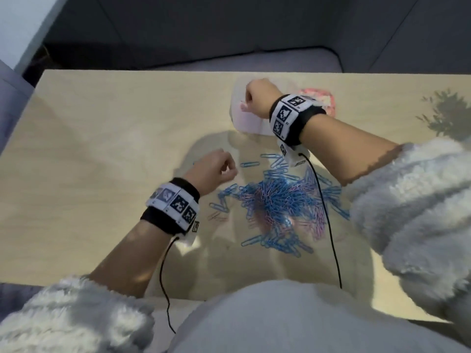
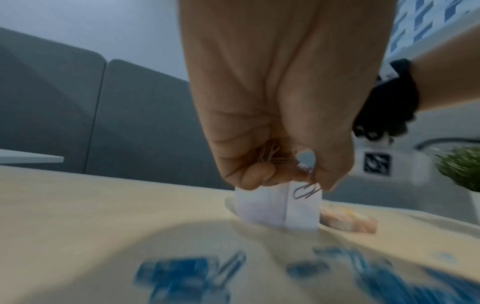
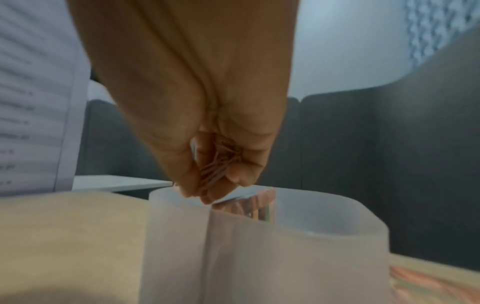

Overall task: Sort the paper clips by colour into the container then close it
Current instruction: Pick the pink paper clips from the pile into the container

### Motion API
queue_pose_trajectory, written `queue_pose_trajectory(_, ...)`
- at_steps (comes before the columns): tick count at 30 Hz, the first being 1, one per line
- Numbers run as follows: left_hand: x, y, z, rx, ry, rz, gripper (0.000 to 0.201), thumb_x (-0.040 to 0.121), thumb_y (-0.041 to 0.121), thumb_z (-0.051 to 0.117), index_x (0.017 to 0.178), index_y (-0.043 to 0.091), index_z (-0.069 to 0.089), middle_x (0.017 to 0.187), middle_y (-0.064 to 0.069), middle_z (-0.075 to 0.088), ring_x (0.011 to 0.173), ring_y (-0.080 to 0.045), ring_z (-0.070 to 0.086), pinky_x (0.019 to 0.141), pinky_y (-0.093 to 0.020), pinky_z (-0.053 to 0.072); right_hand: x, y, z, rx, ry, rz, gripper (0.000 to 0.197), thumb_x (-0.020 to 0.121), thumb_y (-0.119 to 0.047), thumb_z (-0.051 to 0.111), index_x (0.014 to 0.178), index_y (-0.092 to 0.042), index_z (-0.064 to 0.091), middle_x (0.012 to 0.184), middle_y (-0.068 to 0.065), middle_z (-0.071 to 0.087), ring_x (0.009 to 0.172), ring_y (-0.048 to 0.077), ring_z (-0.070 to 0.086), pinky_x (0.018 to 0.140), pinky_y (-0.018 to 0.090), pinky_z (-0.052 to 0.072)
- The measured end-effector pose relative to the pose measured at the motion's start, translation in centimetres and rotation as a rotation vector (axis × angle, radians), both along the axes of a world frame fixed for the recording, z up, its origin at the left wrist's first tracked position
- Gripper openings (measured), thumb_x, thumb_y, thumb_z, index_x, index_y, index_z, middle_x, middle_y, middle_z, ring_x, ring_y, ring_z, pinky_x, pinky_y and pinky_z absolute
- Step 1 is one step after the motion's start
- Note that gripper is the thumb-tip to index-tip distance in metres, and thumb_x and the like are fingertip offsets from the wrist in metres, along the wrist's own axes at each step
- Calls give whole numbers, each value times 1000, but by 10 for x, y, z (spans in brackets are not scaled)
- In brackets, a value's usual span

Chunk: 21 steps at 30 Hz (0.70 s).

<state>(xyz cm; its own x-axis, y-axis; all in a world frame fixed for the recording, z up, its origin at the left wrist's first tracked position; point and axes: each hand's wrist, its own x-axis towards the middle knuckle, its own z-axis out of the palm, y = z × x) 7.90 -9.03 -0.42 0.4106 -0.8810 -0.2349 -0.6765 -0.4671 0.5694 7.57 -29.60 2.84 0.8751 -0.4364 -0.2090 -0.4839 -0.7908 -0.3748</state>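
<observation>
while my right hand (image 1: 257,99) hangs over the frosted container (image 3: 259,246) at the far side of the table (image 1: 102,149), its fingers are bunched round a clutch of pink clips (image 3: 218,164), so i judge i'm mid-drop into a compartment that already shows pink inside. next i need to loosen those fingers right above that section, not the neighbour. my left hand (image 1: 211,169), beside the pile of blue and pink clips (image 1: 277,205), is curled on more pink clips (image 2: 270,154), one dangling. the wristbands carry square black-and-white markers; no readable writing anywhere.
</observation>
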Motion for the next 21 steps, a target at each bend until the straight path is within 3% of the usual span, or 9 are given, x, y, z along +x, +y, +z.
queue_pose_trajectory(2, 16, -21, 12, -25, -43, 100, 14, 87, 19, 58, 85, 5, 60, 75, -2, 47, 69, -21, 44, 66, -28, 33, 3, 1, -5, -21, 37, 44, 20, 91, -9, 50, 108, -2, 58, 115, 20, 61, 109, 35, 55, 102, 42, 36)
queue_pose_trajectory(4, 31, -44, 23, -43, -74, 184, 18, 87, 19, 57, 89, 1, 61, 76, -6, 51, 76, -25, 47, 67, -28, 32, 3, 1, -9, 14, 16, 54, 28, 91, -8, 49, 119, -7, 53, 119, 16, 59, 115, 33, 51, 114, 50, 23)
queue_pose_trajectory(6, 44, -67, 30, -56, -91, 244, 21, 87, 19, 56, 93, -1, 61, 90, -15, 60, 86, -30, 54, 71, -30, 36, -2, -3, -7, 100, -23, 27, 35, 90, -10, 52, 125, -10, 50, 122, 14, 58, 116, 29, 51, 111, 41, 31)
queue_pose_trajectory(9, 57, -102, 34, -40, -107, 303, 9, 85, 16, 53, 80, 9, 55, 105, -21, 63, 99, -33, 58, 74, -31, 40, -11, -9, 1, 170, -95, -22, 28, 85, -7, 58, 113, -5, 61, 119, 14, 61, 112, 27, 55, 93, 26, 40)
queue_pose_trajectory(11, 59, -123, 37, -27, -103, 330, 21, 83, 14, 51, 64, 17, 44, 98, -16, 64, 100, -33, 59, 76, -32, 43, -21, -10, 6, 182, -160, -80, 28, 82, -1, 54, 106, -4, 66, 115, 16, 64, 108, 28, 58, 91, 28, 44)
queue_pose_trajectory(13, 61, -138, 38, -10, -90, 334, 28, 83, 16, 55, 60, 23, 40, 96, -9, 63, 101, -29, 60, 78, -30, 44, -34, -9, 9, 148, -236, -159, 35, 82, 3, 44, 109, -3, 65, 117, 16, 64, 112, 29, 57, 95, 30, 43)
queue_pose_trajectory(16, 62, -152, 30, 53, -107, 309, 2, 84, 16, 61, 83, 14, 60, 110, -10, 66, 104, -28, 60, 83, -30, 45, -54, -6, 9, 66, -348, -257, 37, 84, 1, 40, 113, -1, 62, 120, 17, 62, 116, 30, 54, 99, 32, 39)
queue_pose_trajectory(18, 62, -158, 23, 104, -137, 285, 24, 84, 17, 62, 107, 8, 60, 116, -12, 64, 108, -29, 59, 90, -33, 46, -66, -3, 3, 81, -372, -300, 38, 84, 0, 40, 116, -1, 61, 123, 17, 60, 117, 29, 53, 101, 32, 38)
queue_pose_trajectory(21, 60, -157, 19, 104, -156, 252, 36, 89, 15, 54, 125, 7, 52, 127, -14, 58, 119, -32, 53, 100, -36, 43, -81, 1, -9, 139, -417, -334, 38, 81, 2, 41, 111, -3, 64, 118, 15, 64, 111, 28, 57, 98, 30, 41)
